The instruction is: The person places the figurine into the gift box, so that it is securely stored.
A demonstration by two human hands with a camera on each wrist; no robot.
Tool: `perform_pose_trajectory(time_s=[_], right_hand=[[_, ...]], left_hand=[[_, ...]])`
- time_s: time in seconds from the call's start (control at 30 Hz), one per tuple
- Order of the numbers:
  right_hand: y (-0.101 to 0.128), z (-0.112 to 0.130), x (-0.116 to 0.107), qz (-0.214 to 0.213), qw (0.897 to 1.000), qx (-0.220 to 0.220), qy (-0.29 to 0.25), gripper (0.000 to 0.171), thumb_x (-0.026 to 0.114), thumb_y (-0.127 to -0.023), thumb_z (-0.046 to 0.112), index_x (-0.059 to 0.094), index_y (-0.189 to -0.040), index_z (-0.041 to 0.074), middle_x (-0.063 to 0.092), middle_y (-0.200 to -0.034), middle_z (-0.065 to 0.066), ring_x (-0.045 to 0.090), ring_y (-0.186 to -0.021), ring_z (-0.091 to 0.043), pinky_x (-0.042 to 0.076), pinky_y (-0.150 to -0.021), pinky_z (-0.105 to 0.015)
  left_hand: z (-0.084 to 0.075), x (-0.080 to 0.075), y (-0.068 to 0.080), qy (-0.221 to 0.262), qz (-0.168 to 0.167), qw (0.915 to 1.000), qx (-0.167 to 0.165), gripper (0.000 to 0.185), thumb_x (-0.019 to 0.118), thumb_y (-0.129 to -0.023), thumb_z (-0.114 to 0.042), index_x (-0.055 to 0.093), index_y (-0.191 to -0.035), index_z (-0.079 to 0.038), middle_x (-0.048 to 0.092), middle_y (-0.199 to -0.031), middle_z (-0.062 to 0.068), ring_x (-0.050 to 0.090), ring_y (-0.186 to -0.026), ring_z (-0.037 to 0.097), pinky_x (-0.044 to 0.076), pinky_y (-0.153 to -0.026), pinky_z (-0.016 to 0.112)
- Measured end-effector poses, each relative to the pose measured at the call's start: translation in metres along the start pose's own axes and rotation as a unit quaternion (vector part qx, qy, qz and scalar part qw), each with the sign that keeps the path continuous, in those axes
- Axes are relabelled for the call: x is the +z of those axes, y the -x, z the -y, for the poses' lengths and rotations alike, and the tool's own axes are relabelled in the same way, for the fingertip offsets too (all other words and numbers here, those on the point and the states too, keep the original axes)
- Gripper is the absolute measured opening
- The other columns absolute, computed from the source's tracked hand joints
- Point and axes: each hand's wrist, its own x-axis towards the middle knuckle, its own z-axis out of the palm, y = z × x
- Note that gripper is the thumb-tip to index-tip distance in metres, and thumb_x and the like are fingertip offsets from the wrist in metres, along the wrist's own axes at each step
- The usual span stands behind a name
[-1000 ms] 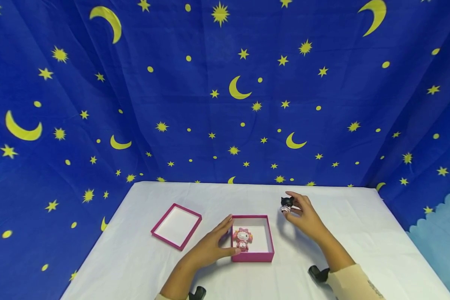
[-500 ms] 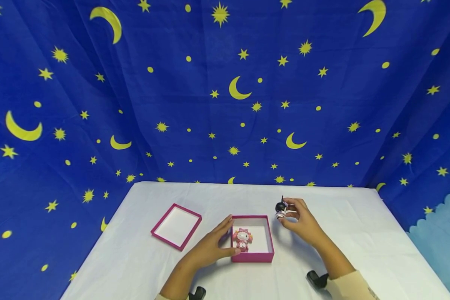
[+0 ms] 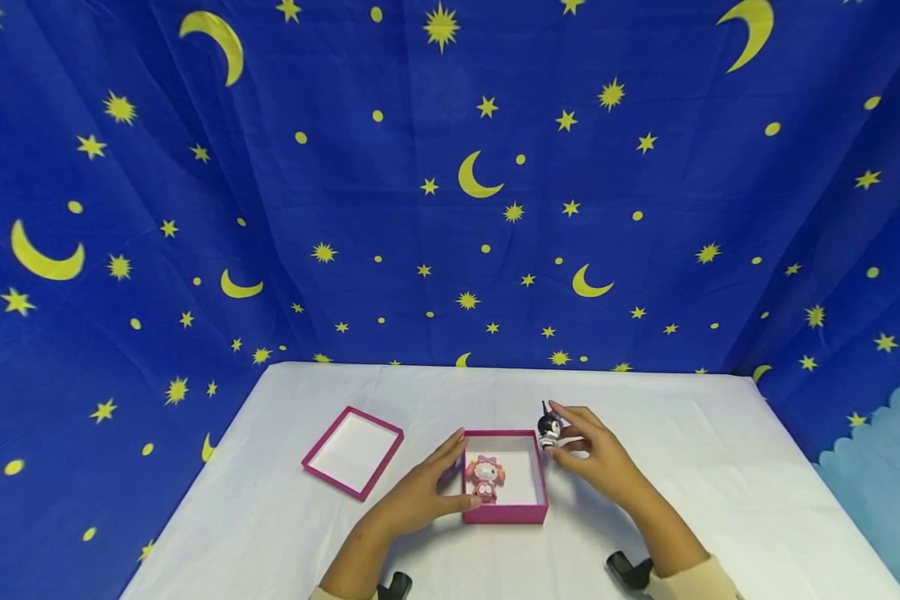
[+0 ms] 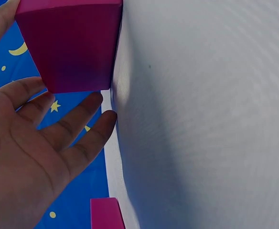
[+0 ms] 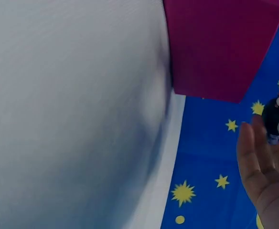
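Note:
An open magenta box [image 3: 510, 514] with a white inside stands on the white-covered table. In it, against the left wall, lies a pink-and-white toy figurine [image 3: 486, 473] with a bow. My left hand [image 3: 420, 496] grips the box's left side, thumb at the near corner and fingers at the far one; the left wrist view shows the fingers spread along the outer wall [image 4: 72, 47]. Between thumb and fingertips, my right hand [image 3: 603, 458] pinches a black-and-white toy figurine [image 3: 548, 428] with a pointed top, beside the box's far right corner. That figurine [image 5: 275, 117] is partly cut off in the right wrist view.
A magenta-rimmed box lid [image 3: 333, 484] lies inside-up to the left of the box. Behind the table [image 3: 720, 467] hangs a blue curtain [image 3: 405, 217] with yellow moons and stars. A black wrist device [image 3: 628, 572] shows under the right forearm.
My right hand has moved left and a little nearer with the black-and-white figurine, which has turned on the way. The left hand, box and pink figurine stay put.

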Motion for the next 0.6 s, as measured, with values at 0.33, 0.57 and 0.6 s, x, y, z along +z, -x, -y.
perform_pose_trajectory(time_s=[0.33, 0.57, 0.6], right_hand=[[0.006, 0.015, 0.011, 0.041, 0.998, 0.05, 0.006, 0.066, 0.076, -0.083, 0.016, 0.045, -0.141, 0.023, 0.053, -0.126, -0.002, 0.065, -0.095, -0.01, 0.058, -0.082, -0.029], [0.009, 0.022, 0.017, 0.068, 0.997, 0.037, 0.022, 0.062, 0.075, -0.085, 0.021, 0.047, -0.14, 0.023, 0.051, -0.128, 0.006, 0.064, -0.094, -0.006, 0.057, -0.088, -0.036], [0.009, 0.023, 0.017, 0.071, 0.997, 0.034, 0.022, 0.062, 0.074, -0.085, 0.02, 0.047, -0.141, 0.022, 0.051, -0.13, 0.006, 0.064, -0.094, -0.007, 0.057, -0.088, -0.037]], left_hand=[[-0.001, -0.001, 0.0, -0.002, 0.001, 1.0, 0.003, 0.089, 0.069, -0.083, -0.052, 0.021, -0.155, -0.028, 0.01, -0.164, -0.014, 0.015, -0.151, 0.021, 0.02, -0.121, 0.052], [0.0, -0.001, -0.001, -0.001, 0.004, 1.0, -0.004, 0.09, 0.068, -0.083, -0.055, 0.02, -0.155, -0.03, 0.009, -0.163, -0.016, 0.014, -0.152, 0.02, 0.019, -0.122, 0.051], [0.0, -0.001, -0.001, 0.0, 0.004, 1.0, -0.002, 0.09, 0.068, -0.083, -0.054, 0.02, -0.155, -0.03, 0.009, -0.164, -0.015, 0.014, -0.152, 0.02, 0.019, -0.121, 0.052]])
